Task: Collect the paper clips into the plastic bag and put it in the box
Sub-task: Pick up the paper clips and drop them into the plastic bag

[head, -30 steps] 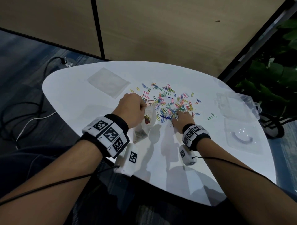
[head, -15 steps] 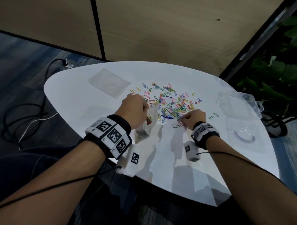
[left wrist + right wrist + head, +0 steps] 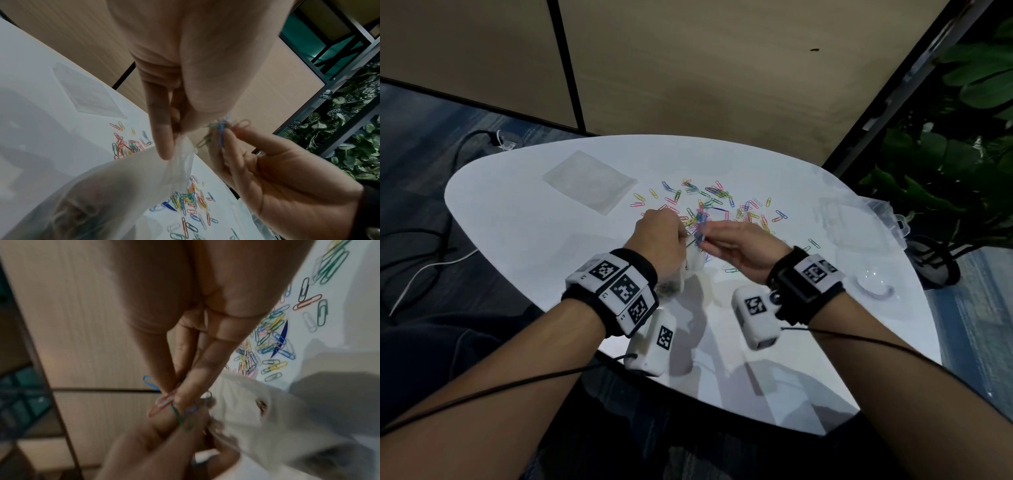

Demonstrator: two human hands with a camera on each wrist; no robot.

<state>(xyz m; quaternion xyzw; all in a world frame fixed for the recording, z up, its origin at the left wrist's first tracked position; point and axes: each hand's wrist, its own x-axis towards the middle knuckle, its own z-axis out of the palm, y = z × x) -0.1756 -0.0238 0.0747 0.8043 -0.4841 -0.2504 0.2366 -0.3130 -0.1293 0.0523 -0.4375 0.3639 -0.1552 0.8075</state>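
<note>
Starting from your left, your left hand (image 3: pixel 659 240) pinched the rim of the plastic bag (image 3: pixel 115 183) between thumb and fingers, holding it up off the counter (image 3: pixel 524 219) so that the bag hung down below the hand toward you, its mouth at the top, just on the inner side of that hand. A few clips showed dimly through the film low in the bag.

Just to the right of it, your right hand (image 3: pixel 743 246) had its fingertips closed on a small bunch of paper clips (image 3: pixel 223 129), blue, green and red among them, with the rest of the fingers fairly straight. The bunch sat right beside the left thumb, at the level of the bag's mouth; whether it was over the opening or just outside the rim, I could not tell. That is what the drop turns on, in my judgement: the mouth lay to the left of the clips and slightly below them, so a short move leftward and down looked enough, and the right hand was the one placed to make it.

Beyond both hands, farther from you, the loose clips (image 3: pixel 722 202) were spread on the counter, much of the pile not yet gathered. Well off to the right of your right hand lay the clear box (image 3: pixel 849 226), open as far as I could make out, and apart from the bag.
</note>
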